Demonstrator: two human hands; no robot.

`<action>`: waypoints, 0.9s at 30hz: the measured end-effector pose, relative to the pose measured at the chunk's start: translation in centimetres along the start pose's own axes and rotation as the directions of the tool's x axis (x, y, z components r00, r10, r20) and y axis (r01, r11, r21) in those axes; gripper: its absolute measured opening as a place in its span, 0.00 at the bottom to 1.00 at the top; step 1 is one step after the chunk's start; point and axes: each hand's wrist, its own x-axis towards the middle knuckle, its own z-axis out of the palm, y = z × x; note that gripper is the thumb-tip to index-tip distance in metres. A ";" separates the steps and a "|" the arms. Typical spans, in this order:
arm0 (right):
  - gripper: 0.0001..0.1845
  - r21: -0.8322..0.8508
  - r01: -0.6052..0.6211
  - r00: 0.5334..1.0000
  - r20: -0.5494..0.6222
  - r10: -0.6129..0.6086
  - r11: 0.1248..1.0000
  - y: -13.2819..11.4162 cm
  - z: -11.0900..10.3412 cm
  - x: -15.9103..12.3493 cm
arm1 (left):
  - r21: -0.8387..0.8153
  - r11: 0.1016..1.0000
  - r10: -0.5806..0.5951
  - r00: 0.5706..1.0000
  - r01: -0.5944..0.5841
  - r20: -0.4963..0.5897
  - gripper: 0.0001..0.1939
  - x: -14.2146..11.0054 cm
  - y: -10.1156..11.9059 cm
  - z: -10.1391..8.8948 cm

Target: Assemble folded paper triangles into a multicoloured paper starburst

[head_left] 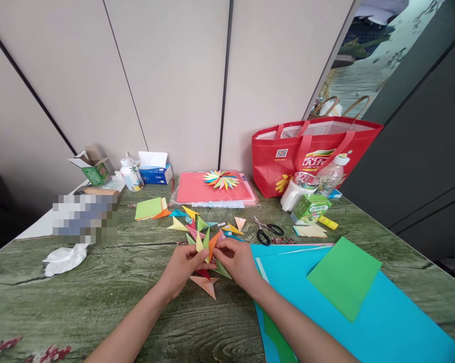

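Observation:
My left hand (182,267) and my right hand (237,262) meet over the green wood-grain table (99,292), both pinching a cluster of folded paper points (207,244) in yellow, orange, green, pink and red. A salmon point (207,286) sticks out below the hands. Loose folded points (191,217) lie just beyond the cluster. A finished multicoloured paper star (221,179) rests on a red paper stack (212,189) at the back.
Scissors (267,232) lie right of the hands. Blue sheets (363,312) and a green sheet (343,275) cover the right side. Behind stand a red bag (288,156), a jar (297,190), a green carton (313,206), a tissue box (155,171). Crumpled tissue (64,258) lies left.

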 end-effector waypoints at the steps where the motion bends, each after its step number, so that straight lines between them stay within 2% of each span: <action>1: 0.07 -0.024 0.025 1.000 -0.007 -0.025 0.999 0.0 0.0 0.0 | -0.004 1.000 0.007 1.000 -0.007 0.000 0.16 0.0 0.0 0.1; 5: 0.08 -0.052 0.054 0.998 -0.016 -0.055 0.997 -0.1 0.0 0.0 | -0.033 0.999 0.029 1.000 -0.028 0.003 0.16 -0.1 0.1 0.3; 11: 0.04 0.111 -0.095 0.995 0.035 0.092 0.989 0.3 0.0 0.2 | -0.046 0.998 0.044 0.999 -0.044 0.005 0.16 -0.1 0.1 0.3; 14: 0.04 0.173 -0.127 0.991 0.073 0.116 0.977 0.4 0.0 0.2 | -0.044 0.998 0.046 0.999 -0.046 0.002 0.15 0.0 -0.1 0.2; 21: 0.06 -0.010 0.072 0.997 0.002 -0.072 0.997 0.2 0.2 -0.1 | -0.030 0.998 0.060 0.998 -0.060 0.004 0.15 0.0 -0.4 0.2; 27: 0.08 -0.109 0.146 0.989 -0.005 -0.147 0.983 0.2 0.2 -0.1 | -0.034 0.998 0.050 0.999 -0.050 -0.013 0.15 0.0 -0.2 0.4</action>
